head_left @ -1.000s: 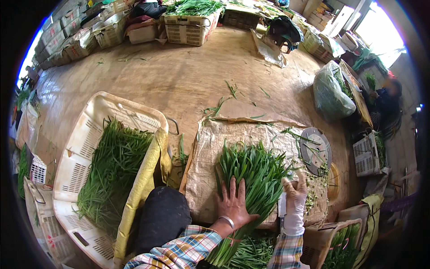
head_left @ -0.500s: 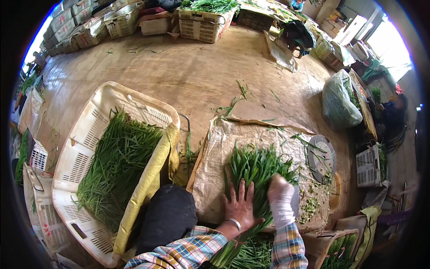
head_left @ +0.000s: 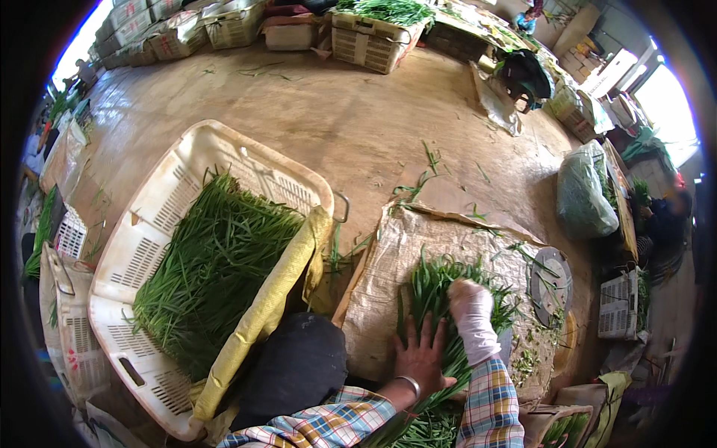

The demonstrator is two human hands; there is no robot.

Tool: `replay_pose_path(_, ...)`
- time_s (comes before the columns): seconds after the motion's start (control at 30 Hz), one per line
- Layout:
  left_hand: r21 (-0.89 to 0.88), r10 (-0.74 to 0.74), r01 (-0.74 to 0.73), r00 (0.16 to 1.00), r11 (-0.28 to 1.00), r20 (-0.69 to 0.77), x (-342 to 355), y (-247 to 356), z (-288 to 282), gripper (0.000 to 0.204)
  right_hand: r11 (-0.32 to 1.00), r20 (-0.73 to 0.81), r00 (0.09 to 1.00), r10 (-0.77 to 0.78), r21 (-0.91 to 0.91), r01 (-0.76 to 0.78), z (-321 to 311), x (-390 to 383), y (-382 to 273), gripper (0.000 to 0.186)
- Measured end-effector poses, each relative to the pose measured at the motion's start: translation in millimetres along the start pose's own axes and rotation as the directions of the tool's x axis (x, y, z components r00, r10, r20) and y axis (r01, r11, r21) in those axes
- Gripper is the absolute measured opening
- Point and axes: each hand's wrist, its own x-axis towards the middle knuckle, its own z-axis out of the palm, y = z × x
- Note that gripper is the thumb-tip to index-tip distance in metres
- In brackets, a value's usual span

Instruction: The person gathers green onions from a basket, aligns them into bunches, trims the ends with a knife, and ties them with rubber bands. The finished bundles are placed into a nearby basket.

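A bunch of garlic chives (head_left: 433, 291), long flat green leaves, lies on a board covered with a creased tan sheet (head_left: 388, 276). My left hand (head_left: 422, 360), with a metal bangle at the wrist, presses on the bunch with its fingers spread. Beyond and right of it, my right hand (head_left: 472, 310), wrapped in white, is closed in among the leaves; its fingertips are hidden. Beside that wrist a flat grey piece (head_left: 506, 345) shows on the sheet. Short green cut bits (head_left: 529, 358) are scattered right of it. More chives (head_left: 426, 427) lie below my forearms.
A big white crate (head_left: 131, 261) of chives stands at left, yellow sacking (head_left: 258, 321) over its near side. My dark knee (head_left: 299, 358) is between crate and board. A grey disc (head_left: 550, 287) lies at the board's right edge. A person (head_left: 665, 224) sits far right.
My right hand has slid away from me over the chives, drawing closer to the left hand's fingertips. The left hand stays spread on the bunch. The whole view has shifted a little.
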Motion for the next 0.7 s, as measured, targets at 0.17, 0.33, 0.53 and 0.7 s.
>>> replay_pose_path(0.17, -0.011, -0.019, 0.020, 0.998, 1.000, 0.061, -3, -2, -9, 0.122, 0.917, -0.141, 0.986, -0.092, 0.373, 0.139, -23, 43, -11, 0.012)
replay_pose_path(0.33, 0.072, -0.071, 0.057, 0.977, 0.996, 0.203, 0, -3, 0, 0.108, 0.806, 0.315, 0.885, -0.342, -0.385, 0.449, 19, -21, -88, 0.017)
replay_pose_path(0.53, 0.423, -0.006, 0.005, 1.000, 0.906, 0.000, 6, -30, 52, 0.063, 0.835, -0.087, 0.933, -0.349, -0.480, 0.268, 71, -7, -62, 0.019)
replay_pose_path(0.7, 0.405, -0.006, -0.026, 0.997, 0.914, 0.077, 12, -20, 51, 0.070, 0.877, -0.168, 0.976, -0.140, 0.438, 0.200, 16, -1, -105, 0.025)
